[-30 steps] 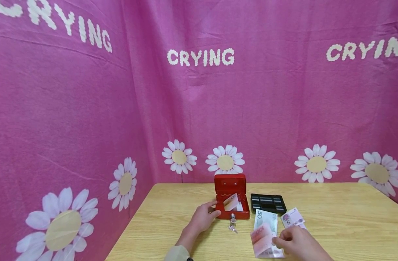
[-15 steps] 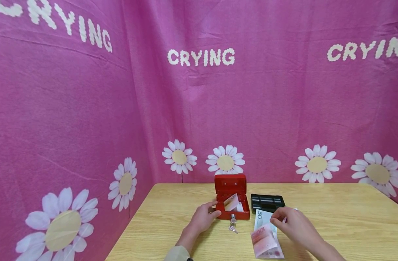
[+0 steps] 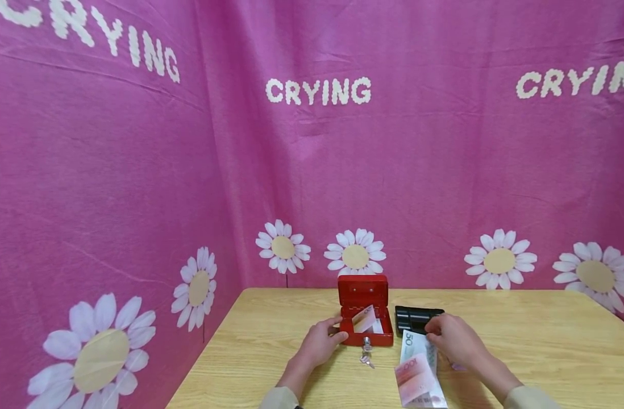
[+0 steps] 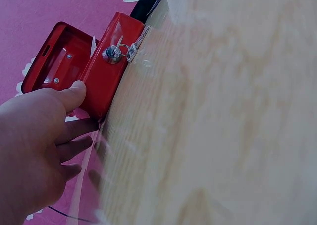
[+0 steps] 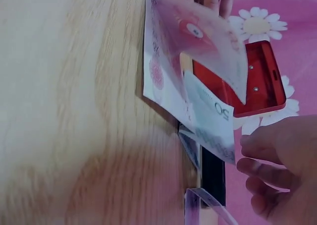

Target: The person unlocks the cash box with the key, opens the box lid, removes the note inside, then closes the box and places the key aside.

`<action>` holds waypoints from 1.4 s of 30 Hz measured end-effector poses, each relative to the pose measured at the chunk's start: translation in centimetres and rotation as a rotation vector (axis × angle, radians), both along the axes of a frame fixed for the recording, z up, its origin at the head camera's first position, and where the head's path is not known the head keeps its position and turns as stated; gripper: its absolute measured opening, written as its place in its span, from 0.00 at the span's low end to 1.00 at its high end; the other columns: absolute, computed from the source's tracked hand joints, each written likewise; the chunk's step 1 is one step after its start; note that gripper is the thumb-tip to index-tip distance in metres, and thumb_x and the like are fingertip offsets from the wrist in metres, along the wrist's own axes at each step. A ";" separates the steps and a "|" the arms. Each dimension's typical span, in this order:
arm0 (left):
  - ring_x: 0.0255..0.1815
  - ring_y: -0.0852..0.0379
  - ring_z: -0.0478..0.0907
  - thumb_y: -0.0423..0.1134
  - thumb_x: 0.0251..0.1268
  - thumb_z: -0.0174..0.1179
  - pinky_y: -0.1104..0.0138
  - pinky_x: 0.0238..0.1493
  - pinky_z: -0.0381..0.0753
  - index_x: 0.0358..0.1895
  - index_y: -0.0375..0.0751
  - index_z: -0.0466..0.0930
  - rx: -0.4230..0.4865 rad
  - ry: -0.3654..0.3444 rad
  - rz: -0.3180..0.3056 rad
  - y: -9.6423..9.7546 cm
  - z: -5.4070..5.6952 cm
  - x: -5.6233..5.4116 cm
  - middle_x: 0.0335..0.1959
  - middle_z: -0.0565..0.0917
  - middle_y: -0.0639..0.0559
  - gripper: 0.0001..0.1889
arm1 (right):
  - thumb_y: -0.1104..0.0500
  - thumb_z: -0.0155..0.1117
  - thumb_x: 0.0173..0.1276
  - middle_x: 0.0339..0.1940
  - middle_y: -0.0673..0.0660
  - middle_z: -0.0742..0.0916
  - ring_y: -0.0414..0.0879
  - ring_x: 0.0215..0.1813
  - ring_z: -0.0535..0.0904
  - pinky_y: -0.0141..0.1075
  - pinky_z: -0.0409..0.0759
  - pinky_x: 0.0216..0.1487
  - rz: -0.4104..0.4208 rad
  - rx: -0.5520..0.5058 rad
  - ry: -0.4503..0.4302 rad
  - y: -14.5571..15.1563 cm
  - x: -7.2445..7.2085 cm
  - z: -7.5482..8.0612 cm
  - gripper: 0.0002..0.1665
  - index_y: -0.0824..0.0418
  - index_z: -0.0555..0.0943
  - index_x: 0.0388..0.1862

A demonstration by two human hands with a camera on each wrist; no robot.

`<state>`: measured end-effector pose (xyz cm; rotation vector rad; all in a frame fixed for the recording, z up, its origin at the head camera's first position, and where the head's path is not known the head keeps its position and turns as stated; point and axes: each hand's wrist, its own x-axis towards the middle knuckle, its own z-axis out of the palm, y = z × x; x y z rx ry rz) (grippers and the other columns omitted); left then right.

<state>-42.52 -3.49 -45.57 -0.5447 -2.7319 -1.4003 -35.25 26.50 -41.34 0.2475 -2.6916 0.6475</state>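
The green 50 note (image 3: 415, 344) lies on the bench (image 3: 573, 352), to the left of the right hand (image 3: 457, 341), its long axis running roughly away from the person. That hand is the nearer: its fingertips stand just beside the note's far right edge. The right grip looks slack, thumb and forefinger parted and the other fingers bent, with nothing visibly held.

The note is pale green and bent, its far end raised in the right wrist view; a folded red 100 note (image 3: 413, 379) covers its near part. Just past its far end sits a black tray (image 3: 408, 320), while a purple note (image 3: 458, 367) shows partly below the right forearm. To the left is a red cash box (image 3: 354, 339), lid up, notes inside, keys (image 3: 366, 360) hanging from its lock. The left hand (image 3: 319, 342) rests against the box's left end, fingers loosely extended.
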 end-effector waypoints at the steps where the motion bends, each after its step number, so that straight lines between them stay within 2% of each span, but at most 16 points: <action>1: 0.54 0.50 0.82 0.41 0.70 0.61 0.51 0.57 0.81 0.67 0.40 0.75 -0.001 0.000 0.000 0.0 0.0 0.0 0.57 0.84 0.43 0.24 | 0.64 0.69 0.59 0.34 0.55 0.88 0.47 0.39 0.82 0.49 0.82 0.44 -0.001 0.006 -0.008 0.0 -0.2 -0.1 0.05 0.63 0.87 0.34; 12: 0.54 0.50 0.82 0.42 0.70 0.61 0.49 0.59 0.80 0.67 0.41 0.75 -0.009 -0.012 0.006 0.0 0.0 0.0 0.57 0.84 0.44 0.24 | 0.64 0.67 0.60 0.32 0.54 0.88 0.45 0.35 0.79 0.45 0.80 0.38 -0.047 -0.057 -0.080 0.7 -0.8 -0.7 0.02 0.61 0.86 0.31; 17: 0.54 0.50 0.82 0.42 0.70 0.61 0.50 0.59 0.80 0.67 0.42 0.75 -0.010 -0.010 0.006 0.0 0.1 0.0 0.57 0.84 0.45 0.24 | 0.63 0.65 0.61 0.30 0.54 0.88 0.44 0.32 0.79 0.41 0.78 0.34 -0.089 -0.113 -0.058 0.9 -0.7 -0.2 0.03 0.61 0.86 0.31; 22: 0.54 0.51 0.82 0.41 0.70 0.61 0.51 0.59 0.80 0.68 0.42 0.74 -0.006 -0.009 0.012 -0.1 0.0 0.0 0.57 0.84 0.45 0.24 | 0.61 0.66 0.61 0.30 0.54 0.88 0.44 0.33 0.79 0.41 0.77 0.35 -0.116 -0.158 -0.033 0.7 -0.6 -0.2 0.04 0.60 0.86 0.31; 25: 0.53 0.52 0.82 0.42 0.70 0.61 0.51 0.59 0.80 0.68 0.43 0.74 -0.009 -0.016 0.013 0.0 -0.1 -0.1 0.57 0.84 0.46 0.24 | 0.60 0.66 0.61 0.30 0.54 0.89 0.43 0.33 0.79 0.39 0.77 0.35 -0.127 -0.211 -0.026 0.5 -0.5 -0.3 0.05 0.60 0.87 0.33; 30: 0.54 0.51 0.82 0.41 0.70 0.61 0.52 0.58 0.81 0.68 0.41 0.74 -0.003 -0.006 -0.007 0.0 -0.1 -0.1 0.58 0.84 0.45 0.24 | 0.63 0.65 0.62 0.28 0.54 0.89 0.43 0.29 0.82 0.31 0.76 0.30 -0.113 -0.347 -0.035 0.4 -0.3 -0.4 0.06 0.64 0.86 0.35; 34: 0.54 0.48 0.83 0.39 0.71 0.60 0.53 0.56 0.82 0.67 0.36 0.74 0.003 0.037 -0.030 -0.2 -0.1 -0.1 0.57 0.84 0.41 0.24 | 0.65 0.63 0.62 0.26 0.56 0.88 0.43 0.27 0.83 0.33 0.82 0.26 -0.090 -0.458 -0.060 0.2 -0.2 -0.5 0.08 0.69 0.85 0.37; 37: 0.55 0.48 0.83 0.39 0.71 0.60 0.54 0.55 0.83 0.67 0.36 0.74 0.004 0.043 -0.033 -0.2 -0.2 -0.1 0.57 0.84 0.41 0.24 | 0.68 0.62 0.62 0.25 0.57 0.87 0.43 0.25 0.83 0.37 0.85 0.25 -0.075 -0.528 -0.092 0.0 -0.1 -0.9 0.09 0.72 0.83 0.38; 39: 0.54 0.48 0.83 0.39 0.71 0.60 0.54 0.55 0.83 0.67 0.36 0.74 0.003 0.050 -0.035 -0.2 -0.2 -0.2 0.57 0.84 0.41 0.24 | 0.69 0.61 0.61 0.25 0.57 0.86 0.44 0.24 0.83 0.37 0.85 0.25 -0.069 -0.548 -0.105 -0.1 0.0 -1.2 0.08 0.73 0.82 0.38; 42: 0.55 0.49 0.83 0.40 0.71 0.60 0.54 0.56 0.82 0.67 0.37 0.74 0.005 0.044 -0.032 -0.1 -0.3 -0.3 0.57 0.84 0.42 0.24 | 0.69 0.61 0.59 0.24 0.56 0.86 0.45 0.24 0.82 0.36 0.84 0.24 -0.077 -0.516 -0.117 -0.2 0.1 -1.6 0.07 0.72 0.81 0.36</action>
